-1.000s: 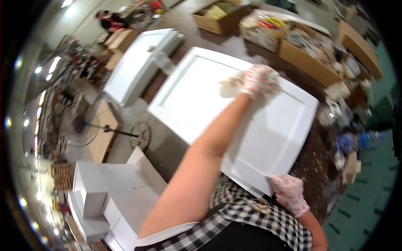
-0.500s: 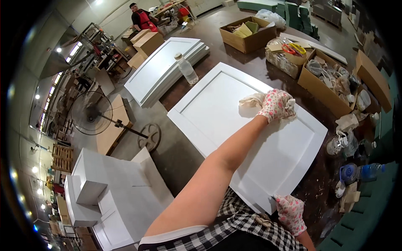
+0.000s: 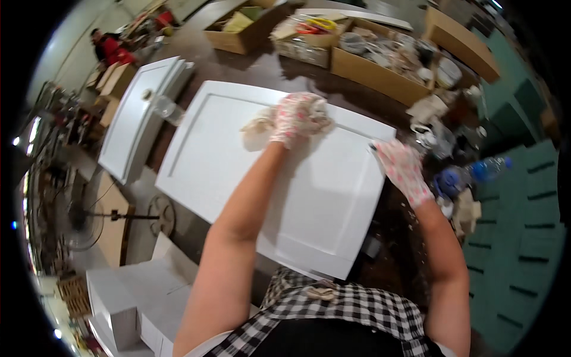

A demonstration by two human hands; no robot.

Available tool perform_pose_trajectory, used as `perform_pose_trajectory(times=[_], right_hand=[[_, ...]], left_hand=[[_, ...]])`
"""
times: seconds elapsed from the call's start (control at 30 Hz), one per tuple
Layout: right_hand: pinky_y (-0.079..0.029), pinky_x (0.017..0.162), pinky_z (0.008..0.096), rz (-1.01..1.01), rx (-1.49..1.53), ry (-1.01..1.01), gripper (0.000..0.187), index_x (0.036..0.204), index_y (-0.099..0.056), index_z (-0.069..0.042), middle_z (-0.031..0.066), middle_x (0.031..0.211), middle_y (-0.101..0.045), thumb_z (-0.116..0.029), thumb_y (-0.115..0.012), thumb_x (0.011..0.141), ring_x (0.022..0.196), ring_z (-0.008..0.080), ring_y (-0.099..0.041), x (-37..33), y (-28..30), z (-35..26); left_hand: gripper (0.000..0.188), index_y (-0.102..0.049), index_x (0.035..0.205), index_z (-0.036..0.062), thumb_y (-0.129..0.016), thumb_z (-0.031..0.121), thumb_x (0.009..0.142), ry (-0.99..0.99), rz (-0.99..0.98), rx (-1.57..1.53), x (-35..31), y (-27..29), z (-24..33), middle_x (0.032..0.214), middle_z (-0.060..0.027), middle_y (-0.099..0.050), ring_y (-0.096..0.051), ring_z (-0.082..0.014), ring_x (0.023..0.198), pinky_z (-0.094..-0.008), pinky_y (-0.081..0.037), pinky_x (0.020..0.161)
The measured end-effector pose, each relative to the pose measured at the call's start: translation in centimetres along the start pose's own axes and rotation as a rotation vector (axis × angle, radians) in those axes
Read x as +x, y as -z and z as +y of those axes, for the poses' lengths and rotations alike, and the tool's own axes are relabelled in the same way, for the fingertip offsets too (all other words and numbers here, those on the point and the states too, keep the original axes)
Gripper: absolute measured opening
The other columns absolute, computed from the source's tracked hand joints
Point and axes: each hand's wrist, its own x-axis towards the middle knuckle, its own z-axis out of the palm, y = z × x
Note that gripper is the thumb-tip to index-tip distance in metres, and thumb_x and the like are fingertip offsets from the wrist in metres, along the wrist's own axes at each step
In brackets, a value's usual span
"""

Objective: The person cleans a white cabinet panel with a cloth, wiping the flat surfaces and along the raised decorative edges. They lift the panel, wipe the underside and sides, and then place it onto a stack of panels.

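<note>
A white panel (image 3: 315, 196) with a raised frame and a curved side lies in front of me on a dark table. Near its far edge my left hand (image 3: 296, 116), in a pink-patterned white glove, is closed on a crumpled cream rag (image 3: 256, 131) pressed against the surface. My right hand (image 3: 403, 165), gloved the same way, is at the panel's far right corner. Its fingers are pinched together, and a tiny dark tip shows at them, too small to name.
A clear bottle (image 3: 166, 109) stands by stacked white panels (image 3: 134, 119) at left. Cardboard boxes (image 3: 380, 74) of odds and ends line the far side; scissors (image 3: 315, 27) lie on one. Plastic bottles (image 3: 491, 169) sit at right. A fan (image 3: 80, 217) and a person in red (image 3: 113, 50) are farther left.
The view has swung to the right. My right hand has gone from the panel's near corner to its far right corner. My left hand stays on the rag near the far edge.
</note>
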Motion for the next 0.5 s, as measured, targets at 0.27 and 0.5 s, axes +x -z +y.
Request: perform_pose_trajectory(times=[0.27, 0.5], right_hand=[[-0.044, 0.046, 0.0334, -0.01, -0.165, 0.166, 0.013, 0.096, -0.063, -0.016, 0.0011, 0.067, -0.055, -0.018, -0.054, 0.086, 0.057, 0.0179, -0.058, -2.9, 0.4, -2.7], [-0.047, 0.047, 0.0318, -0.257, 0.387, 0.269, 0.015, 0.098, -0.062, -0.016, 0.0012, 0.067, -0.055, -0.019, -0.057, 0.085, 0.058, 0.0154, -0.06, -10.3, 4.5, -11.9]], left_hand=[[0.039, -0.067, 0.086, 0.014, -0.082, 0.041, 0.062, 0.029, -0.04, 0.03, 0.2, -0.1, 1.5, 0.09, -0.0077, -0.067, -0.063, -0.0287, 0.09, -0.0403, -0.049, 0.081], [0.046, -0.067, 0.095, 0.0141, -0.081, 0.043, 0.061, 0.027, -0.018, 0.054, -0.3, -0.7, 0.6, 0.096, -0.0069, -0.067, -0.062, -0.0288, 0.096, -0.0404, -0.048, 0.086]])
